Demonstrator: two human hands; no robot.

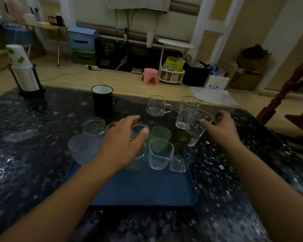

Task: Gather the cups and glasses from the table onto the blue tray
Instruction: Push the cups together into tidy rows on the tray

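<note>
We saw the left hand (124, 142) reaching over the far end of the blue tray (143, 191), its grip grasping a clear glass (138, 135) from above, thumb curled on the near rim and fingers draped over the far side. The right hand (222, 128) hovered just right of the tray with its fingers spread; the thumb touched the rim of a tilted patterned glass (196, 130), but whether that grip had clenched on it or released it, we could not tell. That tilted glass leaned at the tray's far right corner, just in front of a second, upright patterned glass (186, 111) that stood on the table (24, 154).

On the tray itself sat a frosted cup (82, 149) at the left, a clear jar (94, 126) behind it, a pale green cup (160, 137) in the middle, a dark green cup (180, 137) beside that, and two clear spouted glasses (159, 154) in the front row to the right of the left hand.

Beyond the tray, on the dark speckled table, a black mug (102, 100) with a white inside stood upright, and a small glass pitcher (157, 106) with a handle stood to its right, well apart from it. At the table's far left corner a stack of paper cups (23, 70) leaned in a black holder.
</note>
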